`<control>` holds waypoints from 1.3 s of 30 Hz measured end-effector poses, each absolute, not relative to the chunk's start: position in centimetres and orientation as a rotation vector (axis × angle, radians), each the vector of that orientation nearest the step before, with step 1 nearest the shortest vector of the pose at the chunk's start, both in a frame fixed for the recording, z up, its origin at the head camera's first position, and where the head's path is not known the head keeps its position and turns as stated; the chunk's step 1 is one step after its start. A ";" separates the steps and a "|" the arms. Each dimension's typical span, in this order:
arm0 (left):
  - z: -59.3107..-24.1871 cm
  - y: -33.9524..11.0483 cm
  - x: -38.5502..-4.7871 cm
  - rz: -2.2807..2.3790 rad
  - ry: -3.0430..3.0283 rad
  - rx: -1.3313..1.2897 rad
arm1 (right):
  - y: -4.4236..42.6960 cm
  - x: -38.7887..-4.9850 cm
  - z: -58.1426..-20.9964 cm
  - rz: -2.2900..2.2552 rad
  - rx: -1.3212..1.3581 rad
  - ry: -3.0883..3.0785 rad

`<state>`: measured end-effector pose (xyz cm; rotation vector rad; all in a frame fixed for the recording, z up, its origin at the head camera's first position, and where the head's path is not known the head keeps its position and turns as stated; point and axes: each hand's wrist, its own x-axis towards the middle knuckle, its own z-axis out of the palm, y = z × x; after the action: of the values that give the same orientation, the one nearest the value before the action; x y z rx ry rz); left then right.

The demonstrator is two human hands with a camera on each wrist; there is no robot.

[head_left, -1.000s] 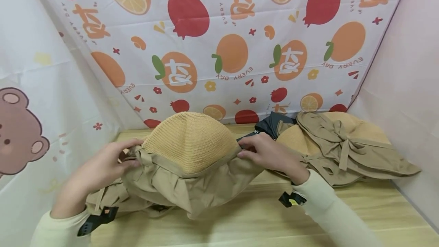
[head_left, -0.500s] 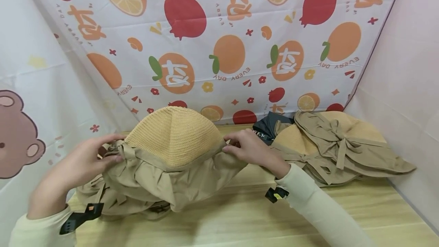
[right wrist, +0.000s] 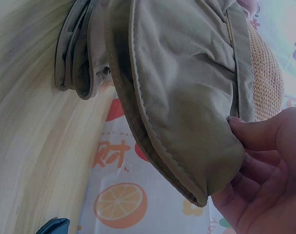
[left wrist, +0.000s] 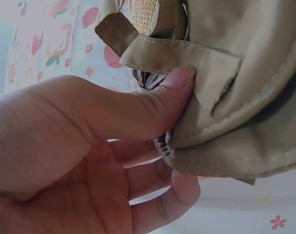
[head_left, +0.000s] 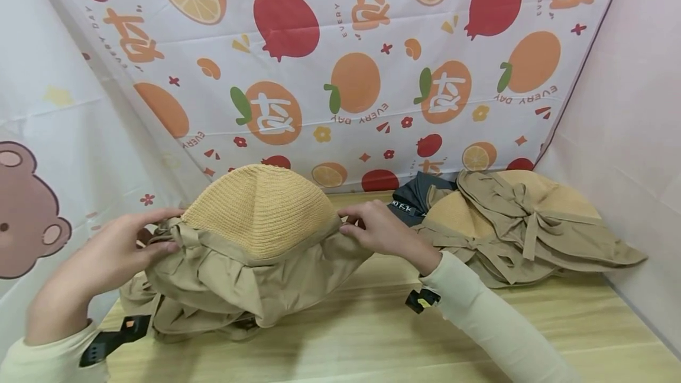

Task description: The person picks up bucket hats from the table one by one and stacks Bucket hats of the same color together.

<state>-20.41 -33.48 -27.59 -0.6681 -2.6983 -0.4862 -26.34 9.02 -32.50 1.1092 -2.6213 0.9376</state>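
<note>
**Sun hat held at both sides over a tan heap**

Step in hand, as judged: handling and shaping one straw-crowned hat (head_left: 260, 211) with both hands. It is at the left of the tabletop (head_left: 367, 336), crown up, its tan cloth brim drooping in folds. Below it lies a heap of similar tan cloth (head_left: 175, 315) — whether the two touch cannot be told.

Left hand (head_left: 112, 250): thumb on top of the brim beside the tie, other fingers curled underneath, a narrow pinch. Right hand (head_left: 380, 229): thumb and fingers pinch the brim's opposite side, close below the crown band.

Next move, as judged: calls for even, matched grips. The brim looks limp and would probably sag or crease if one side were let go first; the heap below needs some clearance.

Surface: pale, wood-grained, lit evenly. At the right, more hats (head_left: 537, 226) lie overlapped, the upper one with a tied bow (head_left: 532, 214). A dark folded item with white lettering (head_left: 417, 194) sits behind, near the back edge.

Room: fruit-printed cloth (head_left: 351, 28) as backdrop; white curtain with a bear (head_left: 29, 211) at left — plain pale wall (head_left: 633, 111) at right.
</note>
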 end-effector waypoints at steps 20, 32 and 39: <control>-25.9 -37.0 -22.3 -0.440 -2.833 -0.567 | 5.8 -27.8 -31.9 0.913 1.047 -2.615; -27.1 -40.7 -23.7 -0.527 -2.881 -0.511 | 2.1 -29.1 -32.6 0.896 1.145 -2.686; -27.2 -42.1 -24.8 -0.471 -2.941 -0.477 | 1.0 -30.0 -32.8 0.885 1.148 -2.785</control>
<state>-24.80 -42.13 -27.17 -0.4767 -2.9407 -0.4715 -29.97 1.00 -32.83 1.1479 -2.7851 0.8849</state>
